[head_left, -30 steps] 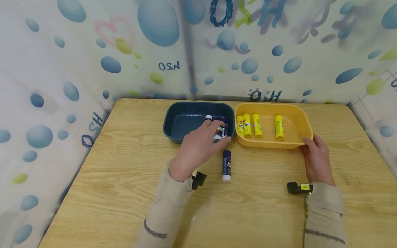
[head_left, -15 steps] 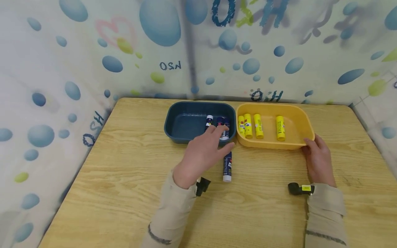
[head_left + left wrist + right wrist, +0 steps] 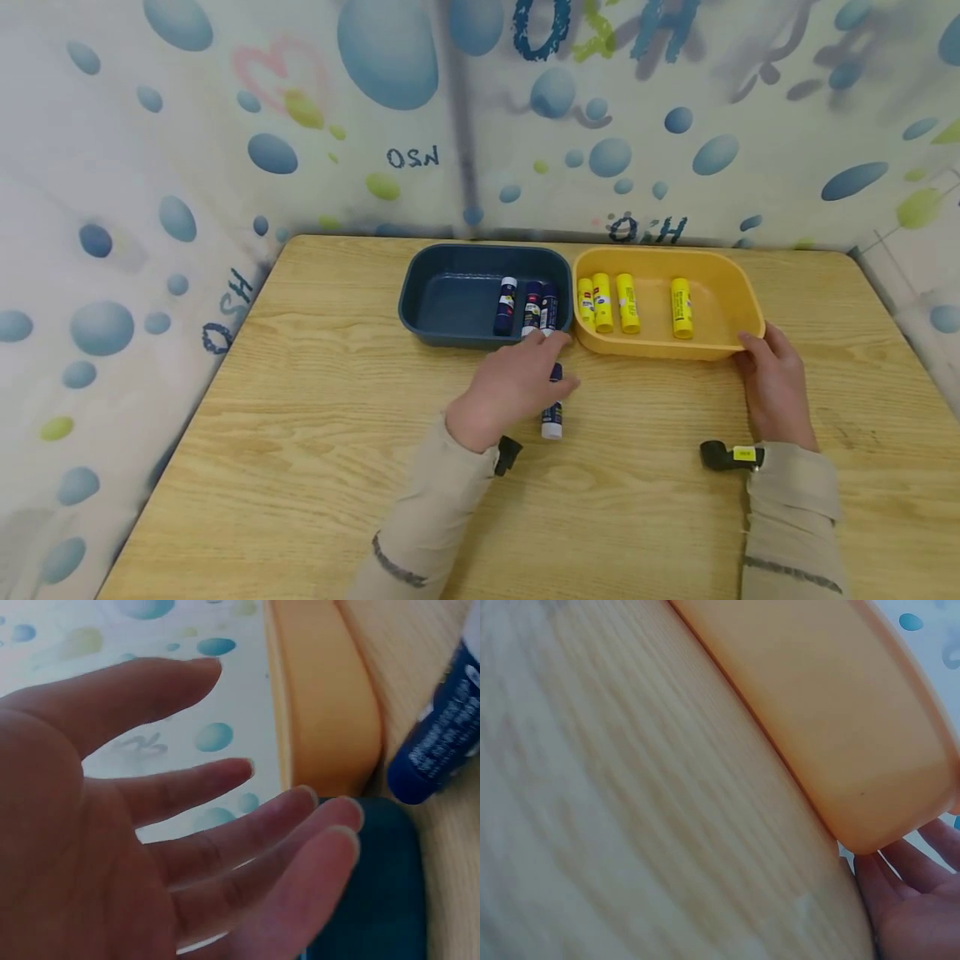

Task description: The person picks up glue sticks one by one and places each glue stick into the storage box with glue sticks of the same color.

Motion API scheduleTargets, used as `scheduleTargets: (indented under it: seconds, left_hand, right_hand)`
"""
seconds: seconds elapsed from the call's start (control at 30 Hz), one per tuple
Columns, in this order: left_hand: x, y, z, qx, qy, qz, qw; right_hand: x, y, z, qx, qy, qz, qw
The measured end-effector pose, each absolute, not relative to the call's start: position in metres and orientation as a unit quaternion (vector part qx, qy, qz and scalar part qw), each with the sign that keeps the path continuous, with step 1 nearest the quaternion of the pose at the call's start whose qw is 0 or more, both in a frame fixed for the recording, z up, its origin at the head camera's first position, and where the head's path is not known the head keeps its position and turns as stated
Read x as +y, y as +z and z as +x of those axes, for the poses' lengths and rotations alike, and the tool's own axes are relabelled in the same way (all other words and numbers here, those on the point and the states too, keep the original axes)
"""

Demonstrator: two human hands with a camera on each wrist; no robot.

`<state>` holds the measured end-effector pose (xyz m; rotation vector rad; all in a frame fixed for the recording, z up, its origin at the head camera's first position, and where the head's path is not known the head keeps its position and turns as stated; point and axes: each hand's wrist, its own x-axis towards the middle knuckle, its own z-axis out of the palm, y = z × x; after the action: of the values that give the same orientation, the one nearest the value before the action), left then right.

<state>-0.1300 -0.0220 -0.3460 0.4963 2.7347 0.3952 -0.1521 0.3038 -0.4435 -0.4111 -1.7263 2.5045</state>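
My left hand (image 3: pixel 513 387) hovers in front of the dark blue bin (image 3: pixel 435 335), fingers spread and holding nothing. Partly hidden beneath it, a navy glue stick (image 3: pixel 552 421) with a white end lies on the table. In the left wrist view that glue stick (image 3: pixel 442 727) is beyond the fingertips, apart from them. Three navy glue sticks (image 3: pixel 506 307) lie at the right end of the blue bin. At the front right corner of the yellow bin (image 3: pixel 660 350), my right hand (image 3: pixel 776 387) grips it, thumb on the rim and fingers against the outer wall.
Several yellow glue sticks (image 3: pixel 628 304) lie inside the yellow bin, one apart from the others. Both bins stand side by side at the back of the wooden table (image 3: pixel 315 400). Behind them rises a wall covering (image 3: pixel 510 125) with blue spots.
My left hand has drawn back from over the blue bin toward the front and right, over the loose glue stick. The glue sticks in the blue bin are now uncovered. My right hand stays put.
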Motion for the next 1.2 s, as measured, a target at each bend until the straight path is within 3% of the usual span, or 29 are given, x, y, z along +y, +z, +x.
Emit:
scheduleTargets:
  seconds: [0.53, 1.2]
  left_hand:
    - [-0.010, -0.374, -0.134, 0.963, 0.071, 0.160, 0.204]
    - [-0.002, -0.391, -0.135, 0.964, 0.029, 0.165, 0.209]
  right_hand:
    - [0.304, -0.442, -0.152, -0.579, 0.802, -0.147, 0.028]
    - [0.304, -0.445, -0.153, -0.564, 0.815, -0.131, 0.041]
